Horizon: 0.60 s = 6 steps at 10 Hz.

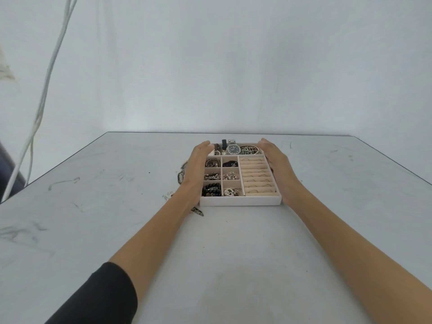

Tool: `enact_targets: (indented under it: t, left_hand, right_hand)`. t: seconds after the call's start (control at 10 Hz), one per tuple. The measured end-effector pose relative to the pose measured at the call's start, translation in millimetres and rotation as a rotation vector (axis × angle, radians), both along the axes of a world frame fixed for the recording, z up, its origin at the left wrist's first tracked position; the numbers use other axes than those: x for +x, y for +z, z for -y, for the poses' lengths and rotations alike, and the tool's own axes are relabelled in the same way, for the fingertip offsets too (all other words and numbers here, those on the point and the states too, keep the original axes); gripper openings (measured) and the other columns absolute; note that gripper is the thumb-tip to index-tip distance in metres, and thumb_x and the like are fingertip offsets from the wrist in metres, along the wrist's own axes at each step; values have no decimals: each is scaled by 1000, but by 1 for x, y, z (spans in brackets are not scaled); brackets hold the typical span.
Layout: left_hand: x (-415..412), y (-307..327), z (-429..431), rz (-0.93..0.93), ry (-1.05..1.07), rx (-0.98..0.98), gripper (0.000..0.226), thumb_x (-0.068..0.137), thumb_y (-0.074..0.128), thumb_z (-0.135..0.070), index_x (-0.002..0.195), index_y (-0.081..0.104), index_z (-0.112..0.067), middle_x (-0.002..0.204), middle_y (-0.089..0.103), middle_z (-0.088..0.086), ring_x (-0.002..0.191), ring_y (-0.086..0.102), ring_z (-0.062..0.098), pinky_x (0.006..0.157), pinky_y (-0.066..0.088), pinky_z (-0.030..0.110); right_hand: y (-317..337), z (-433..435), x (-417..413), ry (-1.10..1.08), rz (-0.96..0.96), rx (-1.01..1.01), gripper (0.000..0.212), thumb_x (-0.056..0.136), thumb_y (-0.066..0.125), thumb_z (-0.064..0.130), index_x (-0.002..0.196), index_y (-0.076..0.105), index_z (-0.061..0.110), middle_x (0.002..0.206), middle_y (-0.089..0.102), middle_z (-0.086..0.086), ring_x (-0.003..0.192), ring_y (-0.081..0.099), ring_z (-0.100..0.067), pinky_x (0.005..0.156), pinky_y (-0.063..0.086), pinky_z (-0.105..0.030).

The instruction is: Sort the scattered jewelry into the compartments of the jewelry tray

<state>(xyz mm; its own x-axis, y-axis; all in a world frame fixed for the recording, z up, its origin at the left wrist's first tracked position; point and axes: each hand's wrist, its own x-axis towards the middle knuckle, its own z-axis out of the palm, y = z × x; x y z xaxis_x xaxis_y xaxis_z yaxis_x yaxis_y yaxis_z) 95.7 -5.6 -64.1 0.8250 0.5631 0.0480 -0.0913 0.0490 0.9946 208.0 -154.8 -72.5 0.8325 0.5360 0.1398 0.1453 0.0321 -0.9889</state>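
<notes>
- A pale tray [240, 202] sits on the grey counter [233, 253], towards its far edge, with its long front wall facing the person.
- The left hand [198, 163] lies flat along the tray's left wall. Its fingers [203, 146] are straight and close together, and the tips reach the far left corner.
- The right hand [275, 160] lies the same way along the right wall. Its fingers [266, 144] are straight and together and end at the far right corner.
- Neither hand curls round anything, and the tray lies between the two palms.
- In the far row lies a watch [234, 149] with a dark face, among other pieces.
- Six small squares on the left hold jewelry, with black beads [211, 190] in the near left one.
- The ring rolls [257, 176] fill the right part.
- Loose jewelry [181, 174] lies on the counter just left of the tray, partly hidden by the left wrist. One more piece [198, 211] lies near the front left corner.
- A dark sleeve [100, 298] covers the left upper forearm.
- White cables [46, 78] hang at the far left.
</notes>
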Motion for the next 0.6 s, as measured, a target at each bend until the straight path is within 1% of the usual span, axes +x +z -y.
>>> enact_targets:
  t: [0.1,0.2,0.3,0.4,0.5,0.6]
  left_hand:
    - [1,-1,-1,-29,-2,-12,30,91,48,-46,121,46,-40,143,41,-9,122,37,7,92,27,34]
    - [1,-1,-2,-48,-21,-14,31,91,47,-48,120,44,-38,143,41,-9,120,37,6,93,27,32]
    - [2,-3,-4,-53,-31,-16,42,86,50,-54,123,45,-36,135,44,-10,124,40,9,95,30,33]
    - [1,-2,-4,-62,-33,-22,46,77,53,-59,118,46,-38,129,44,-14,129,39,11,105,32,38]
    - [2,-4,-4,-59,-28,-27,39,85,51,-55,119,44,-37,134,43,-11,122,38,7,96,30,32]
    - [0,-2,-4,-37,-7,-36,44,87,50,-53,127,43,-35,144,39,-9,129,36,9,94,28,31]
  right_hand:
    - [-5,1,-1,-26,-39,-22,76,62,57,75,129,50,41,139,47,16,130,42,-9,113,30,-48]
    - [-4,1,-7,-31,-55,-22,79,61,57,77,132,47,44,146,42,13,135,37,-10,114,27,-46]
    - [-5,0,-7,-13,-83,-26,76,51,61,86,116,54,48,146,44,6,135,41,-17,111,30,-52]
    - [-9,0,-1,-19,-84,-51,83,50,58,89,120,55,44,147,44,4,135,41,-21,110,31,-54]
    - [-11,-1,3,-25,-57,-81,79,57,56,86,123,54,42,141,48,10,132,43,-14,111,30,-52]
    - [-5,0,-1,-44,-42,-59,57,62,57,81,109,55,47,128,49,13,122,44,-13,113,26,-51]
